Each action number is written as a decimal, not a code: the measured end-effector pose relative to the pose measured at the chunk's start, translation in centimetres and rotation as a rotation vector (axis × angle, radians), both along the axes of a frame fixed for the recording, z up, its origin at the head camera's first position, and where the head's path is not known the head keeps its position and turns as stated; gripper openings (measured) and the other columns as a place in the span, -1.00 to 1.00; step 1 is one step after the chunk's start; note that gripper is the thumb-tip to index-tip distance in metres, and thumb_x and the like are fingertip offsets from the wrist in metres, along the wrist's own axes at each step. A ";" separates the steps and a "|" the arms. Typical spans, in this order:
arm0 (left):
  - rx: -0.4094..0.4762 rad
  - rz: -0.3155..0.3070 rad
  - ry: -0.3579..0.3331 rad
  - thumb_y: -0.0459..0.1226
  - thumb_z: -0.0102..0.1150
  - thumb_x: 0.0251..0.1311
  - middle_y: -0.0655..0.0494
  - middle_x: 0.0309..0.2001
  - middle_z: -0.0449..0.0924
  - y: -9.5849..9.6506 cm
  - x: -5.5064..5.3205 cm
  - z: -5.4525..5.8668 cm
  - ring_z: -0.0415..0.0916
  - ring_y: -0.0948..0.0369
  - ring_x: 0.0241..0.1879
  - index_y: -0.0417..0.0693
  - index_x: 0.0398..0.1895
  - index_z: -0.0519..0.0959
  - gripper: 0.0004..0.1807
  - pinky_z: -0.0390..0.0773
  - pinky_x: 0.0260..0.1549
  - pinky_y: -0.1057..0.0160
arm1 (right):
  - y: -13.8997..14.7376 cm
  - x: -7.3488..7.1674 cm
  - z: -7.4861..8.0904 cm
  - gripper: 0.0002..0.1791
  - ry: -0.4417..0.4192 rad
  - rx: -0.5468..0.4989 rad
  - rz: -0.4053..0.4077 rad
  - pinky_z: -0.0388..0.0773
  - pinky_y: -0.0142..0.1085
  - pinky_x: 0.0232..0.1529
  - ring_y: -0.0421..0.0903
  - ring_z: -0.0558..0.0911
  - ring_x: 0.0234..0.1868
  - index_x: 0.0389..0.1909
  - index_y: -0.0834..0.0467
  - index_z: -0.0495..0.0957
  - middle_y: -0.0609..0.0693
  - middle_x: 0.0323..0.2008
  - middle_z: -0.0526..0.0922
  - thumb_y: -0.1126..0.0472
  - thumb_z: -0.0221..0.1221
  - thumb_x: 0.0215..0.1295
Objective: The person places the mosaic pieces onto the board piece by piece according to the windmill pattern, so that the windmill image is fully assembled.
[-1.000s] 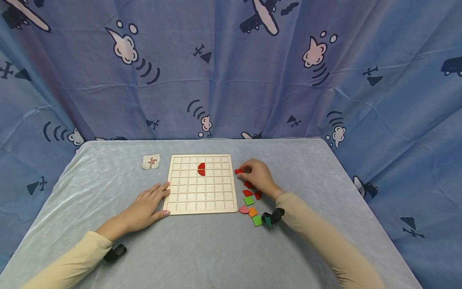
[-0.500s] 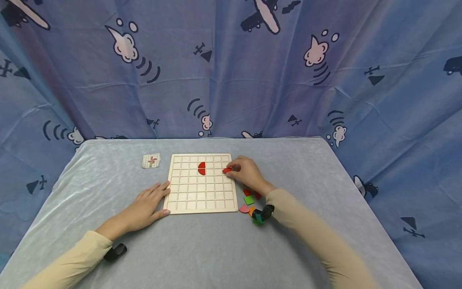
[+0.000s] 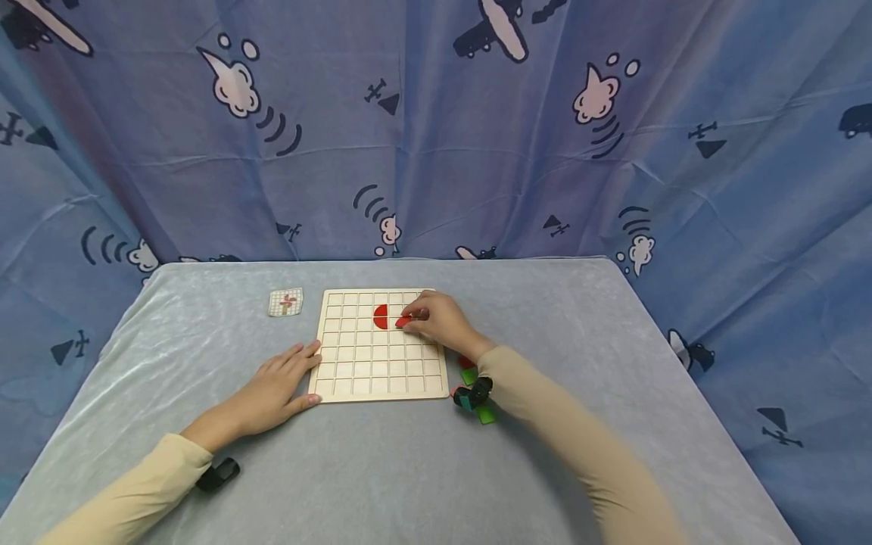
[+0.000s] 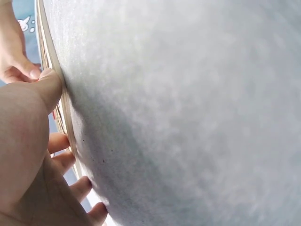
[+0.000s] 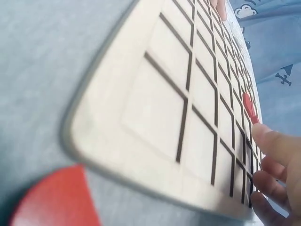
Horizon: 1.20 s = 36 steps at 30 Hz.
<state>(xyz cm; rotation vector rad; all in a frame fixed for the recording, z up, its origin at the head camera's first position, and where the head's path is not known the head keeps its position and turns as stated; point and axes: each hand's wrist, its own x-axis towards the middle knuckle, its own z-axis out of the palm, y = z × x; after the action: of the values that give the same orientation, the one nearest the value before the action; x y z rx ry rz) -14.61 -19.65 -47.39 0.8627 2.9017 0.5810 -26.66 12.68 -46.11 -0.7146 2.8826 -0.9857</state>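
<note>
A small, flat red piece (image 3: 403, 322) with a curved edge is over the upper right part of a square board (image 3: 381, 390), just right of two red quarter-circles (image 3: 381, 323). The right hand (image 3: 443, 322) has its grip clamped on this piece, thumb and fingers pinching it; whether it touches the board cannot be told. The quarter-circles lie together as a half-disc, round side to the left.

The board looks like pale, smooth wood, with rounded corners and dark lines marking off square cells. The left hand (image 3: 275, 387) rests on its left edge, its grip apart, thumb and fingers spread.

Right of the board lie flat, loose pieces: a red one (image 3: 466, 362), a green square (image 3: 468, 376) and another green piece (image 3: 485, 415). The right forearm and the black wrist device (image 3: 473, 393) partly cover this group and hide some of the board's right edge. Beyond the left hand is a small paper card (image 3: 285, 302) printed with a grid and a red figure.

Soft, napped grey cloth covers the tabletop (image 3: 381, 469). Behind it hangs a creased blue curtain (image 3: 436, 151) with airplanes and clouds.
</note>
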 end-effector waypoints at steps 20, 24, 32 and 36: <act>0.001 0.001 0.010 -0.04 0.17 0.35 -0.16 0.55 0.07 0.0 0.1 0.2 0.05 -0.24 0.51 -0.23 0.42 0.26 -0.29 0.18 0.35 -0.31 | -0.6 -1.0 -0.6 -0.75 -0.115 -0.065 0.033 0.53 -0.22 0.04 -0.14 0.58 -0.11 -0.15 0.00 0.77 -0.09 -0.20 0.69 0.13 0.44 0.11; 0.003 0.005 -0.008 -0.03 0.16 0.35 -0.14 0.56 0.05 0.0 0.1 0.1 0.02 -0.24 0.52 -0.22 0.43 0.25 -0.29 0.15 0.36 -0.31 | -0.6 -1.1 -0.7 -0.75 -0.132 -0.081 0.037 0.53 -0.24 0.03 -0.15 0.59 -0.12 -0.15 0.00 0.77 -0.07 -0.21 0.70 0.14 0.44 0.11; 0.006 -0.002 0.019 -0.02 0.16 0.35 -0.15 0.55 0.07 -0.1 0.1 -0.1 0.06 -0.24 0.50 -0.23 0.42 0.27 -0.29 0.18 0.35 -0.31 | -0.8 -1.2 -0.7 -0.75 -0.163 -0.096 0.028 0.52 -0.30 -0.04 -0.15 0.57 -0.16 -0.15 0.03 0.77 -0.05 -0.21 0.69 0.17 0.45 0.10; 0.015 -0.006 0.032 -0.03 0.17 0.35 -0.16 0.54 0.09 0.0 0.1 0.1 0.08 -0.25 0.49 -0.23 0.41 0.28 -0.30 0.20 0.34 -0.32 | -0.8 -1.3 -0.6 -0.75 -0.178 -0.100 0.026 0.51 -0.29 -0.05 -0.14 0.57 -0.15 -0.15 0.04 0.77 -0.04 -0.21 0.68 0.17 0.44 0.11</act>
<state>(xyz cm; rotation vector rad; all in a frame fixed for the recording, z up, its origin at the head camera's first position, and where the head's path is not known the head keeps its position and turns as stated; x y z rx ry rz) -14.46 -19.66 -47.33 0.8907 2.9260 0.5940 -27.96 11.90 -46.71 -0.6324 2.6824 -1.1340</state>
